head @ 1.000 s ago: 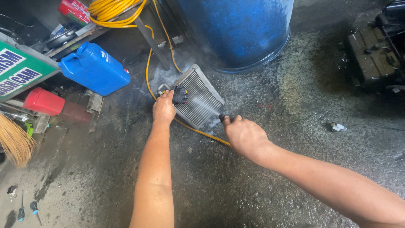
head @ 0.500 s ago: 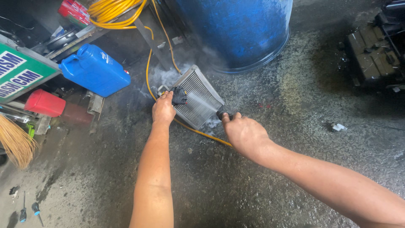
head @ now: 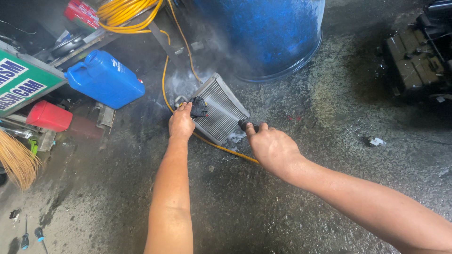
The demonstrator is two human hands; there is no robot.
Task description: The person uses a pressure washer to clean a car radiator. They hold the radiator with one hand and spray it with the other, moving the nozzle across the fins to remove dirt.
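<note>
- Wet, oil-dark concrete floor (head: 292, 207) is carrying everything; the person is working low over it, with spray mist hanging just beyond the hands.
- Right hand (head: 272, 146) is closing round a black nozzle (head: 245, 125), fingers wrapped tight on it, its tip pointing at the near edge of the finned metal core (head: 220, 109).
- Left hand (head: 181, 122) is pinching a black fitting (head: 198, 107) at the core's left corner, thumb and fingers pressed together on it, holding the core tilted up off the floor.
- Compared with a second ago, the core is lying in almost the same place, the right hand is sitting slightly nearer its edge, and the mist is looking thicker on the far side; I judge the spraying to be under way rather than finished, with the hold unchanged.
- Running under the core and out past the right hand is a yellow hose (head: 221, 146), which loops back to a coil far off beyond the left hand.
- Just beyond the core is standing a big blue drum (head: 268, 33).
- Well left of the left hand are lying a blue jerrycan (head: 106, 82) and a red container (head: 49, 115); a broom's straw (head: 16, 162) is showing further out.
- Far right of the right hand, a dark machine part (head: 414, 61) is resting on the floor.
</note>
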